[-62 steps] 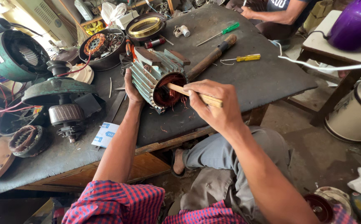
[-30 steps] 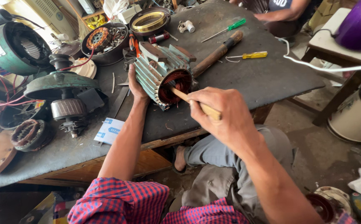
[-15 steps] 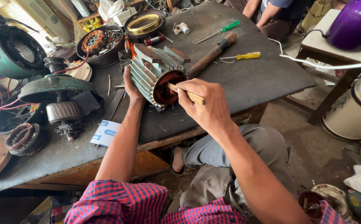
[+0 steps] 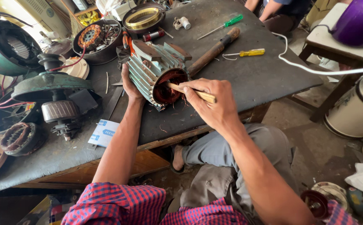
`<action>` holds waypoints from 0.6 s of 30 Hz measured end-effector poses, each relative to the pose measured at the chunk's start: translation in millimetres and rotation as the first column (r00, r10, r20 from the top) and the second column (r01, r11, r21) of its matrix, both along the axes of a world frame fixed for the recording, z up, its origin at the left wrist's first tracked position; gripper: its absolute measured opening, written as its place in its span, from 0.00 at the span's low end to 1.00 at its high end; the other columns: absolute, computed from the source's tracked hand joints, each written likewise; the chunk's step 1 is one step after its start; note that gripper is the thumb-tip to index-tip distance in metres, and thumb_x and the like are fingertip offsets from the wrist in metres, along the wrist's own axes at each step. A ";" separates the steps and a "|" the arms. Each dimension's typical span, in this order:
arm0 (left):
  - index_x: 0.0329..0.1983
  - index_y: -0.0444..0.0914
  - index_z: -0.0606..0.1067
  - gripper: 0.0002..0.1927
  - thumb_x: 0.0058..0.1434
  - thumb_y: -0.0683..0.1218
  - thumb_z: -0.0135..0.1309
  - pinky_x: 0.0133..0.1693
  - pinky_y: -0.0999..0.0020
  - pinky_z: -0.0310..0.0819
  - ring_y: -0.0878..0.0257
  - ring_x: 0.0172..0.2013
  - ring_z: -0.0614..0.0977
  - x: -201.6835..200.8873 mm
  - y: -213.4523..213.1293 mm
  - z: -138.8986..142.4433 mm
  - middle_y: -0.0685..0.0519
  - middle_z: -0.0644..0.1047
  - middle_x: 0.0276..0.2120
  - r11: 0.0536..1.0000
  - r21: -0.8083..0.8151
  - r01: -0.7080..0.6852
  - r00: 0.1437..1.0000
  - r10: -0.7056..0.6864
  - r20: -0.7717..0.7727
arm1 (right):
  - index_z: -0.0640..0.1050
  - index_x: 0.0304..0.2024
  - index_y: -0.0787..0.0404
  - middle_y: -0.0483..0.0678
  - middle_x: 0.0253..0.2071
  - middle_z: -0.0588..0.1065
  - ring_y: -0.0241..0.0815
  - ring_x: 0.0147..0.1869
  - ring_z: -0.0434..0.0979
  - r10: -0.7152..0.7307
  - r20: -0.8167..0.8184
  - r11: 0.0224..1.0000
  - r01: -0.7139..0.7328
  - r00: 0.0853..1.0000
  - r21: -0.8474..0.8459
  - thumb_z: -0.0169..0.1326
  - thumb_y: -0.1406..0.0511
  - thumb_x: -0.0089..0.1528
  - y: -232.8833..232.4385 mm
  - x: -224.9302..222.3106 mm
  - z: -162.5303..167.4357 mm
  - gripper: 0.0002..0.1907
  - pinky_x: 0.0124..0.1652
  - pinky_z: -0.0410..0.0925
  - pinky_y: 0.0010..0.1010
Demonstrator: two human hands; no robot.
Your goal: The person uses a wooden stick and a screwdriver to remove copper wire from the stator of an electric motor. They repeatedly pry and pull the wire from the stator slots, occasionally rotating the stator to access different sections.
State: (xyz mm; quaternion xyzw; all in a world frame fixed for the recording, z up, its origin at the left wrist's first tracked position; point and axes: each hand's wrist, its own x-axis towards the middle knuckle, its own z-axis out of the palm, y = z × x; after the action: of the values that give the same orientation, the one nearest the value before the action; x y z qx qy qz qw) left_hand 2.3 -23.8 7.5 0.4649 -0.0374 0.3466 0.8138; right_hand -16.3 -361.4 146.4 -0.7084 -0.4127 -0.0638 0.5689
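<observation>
A ribbed green motor housing (image 4: 154,68) lies on its side on the grey workbench (image 4: 248,79), its open end with copper windings (image 4: 168,85) facing me. My left hand (image 4: 129,85) braces the housing's left side. My right hand (image 4: 213,104) grips a thin wooden stick (image 4: 190,91) whose tip pokes into the windings. Loose bits of copper wire lie on the bench below the opening.
A wooden-handled tool (image 4: 213,52), a green screwdriver (image 4: 225,25) and a yellow screwdriver (image 4: 246,53) lie behind the housing. Other motor parts (image 4: 58,96) crowd the left. Another person's arm (image 4: 269,8) rests at the far edge. A white cable (image 4: 315,68) and purple object (image 4: 359,23) sit right.
My right hand has shifted the stick a little within the windings. My left hand stays on the housing. The view has moved slightly.
</observation>
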 end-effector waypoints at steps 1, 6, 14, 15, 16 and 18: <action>0.53 0.31 0.75 0.30 0.73 0.63 0.41 0.51 0.64 0.76 0.58 0.45 0.82 0.3 0.5 -0.1 0.46 0.80 0.44 1.000 -0.006 0.010 1.000 -0.009 0.005 | 0.85 0.47 0.61 0.49 0.33 0.83 0.36 0.30 0.82 0.005 -0.002 1.000 -0.005 1.000 -0.007 0.58 0.64 0.65 -3.7 -1.7 2.4 0.11 0.30 0.70 0.27; 0.55 0.33 0.75 0.31 0.71 0.64 0.42 0.52 0.64 0.77 0.58 0.46 0.82 -1.0 4.3 0.4 0.46 0.80 0.45 0.999 0.004 0.036 0.999 -0.036 -0.023 | 0.85 0.45 0.61 0.49 0.33 0.83 0.35 0.29 0.83 0.009 0.004 0.995 -0.008 1.000 -0.098 0.58 0.64 0.63 -25.5 -11.2 16.6 0.11 0.28 0.70 0.27; 0.56 0.34 0.75 0.32 0.71 0.65 0.43 0.51 0.63 0.76 0.57 0.45 0.82 4.5 13.0 -0.2 0.46 0.80 0.45 1.000 0.018 0.021 0.996 -0.020 -0.082 | 0.84 0.44 0.63 0.51 0.35 0.82 0.40 0.31 0.83 0.005 0.119 0.998 0.002 0.993 -0.058 0.58 0.66 0.63 -32.2 -2.3 24.0 0.10 0.31 0.70 0.29; 0.56 0.34 0.75 0.32 0.71 0.65 0.43 0.51 0.64 0.76 0.58 0.45 0.82 5.1 13.6 -0.9 0.47 0.80 0.45 1.000 0.020 0.017 0.996 -0.016 -0.087 | 0.84 0.44 0.64 0.51 0.35 0.83 0.40 0.31 0.83 0.006 0.132 1.000 -0.003 0.991 -0.024 0.58 0.66 0.64 -30.3 -2.9 21.9 0.10 0.32 0.71 0.29; 0.56 0.34 0.75 0.32 0.71 0.66 0.42 0.51 0.64 0.76 0.58 0.46 0.82 4.6 13.8 -2.0 0.46 0.80 0.46 0.999 0.027 0.024 0.996 -0.021 -0.088 | 0.84 0.44 0.64 0.51 0.36 0.83 0.40 0.32 0.84 -0.013 0.141 1.000 0.012 0.990 0.005 0.58 0.67 0.64 -27.4 -3.9 19.5 0.09 0.32 0.71 0.29; 0.56 0.34 0.75 0.32 0.70 0.66 0.42 0.52 0.64 0.77 0.57 0.46 0.83 5.7 14.3 -2.4 0.46 0.81 0.46 0.998 0.044 0.035 0.996 -0.031 -0.079 | 0.84 0.43 0.64 0.51 0.36 0.83 0.41 0.32 0.84 -0.050 0.169 0.997 0.039 0.984 0.067 0.57 0.68 0.64 -18.0 -2.9 15.6 0.08 0.32 0.72 0.30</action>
State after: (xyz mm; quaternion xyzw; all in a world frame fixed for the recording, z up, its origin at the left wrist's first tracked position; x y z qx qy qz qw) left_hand 8.0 -9.5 5.1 0.4960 -0.0209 0.3137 0.8094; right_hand -19.2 -379.5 161.9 -0.6911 -0.4417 -0.1497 0.5521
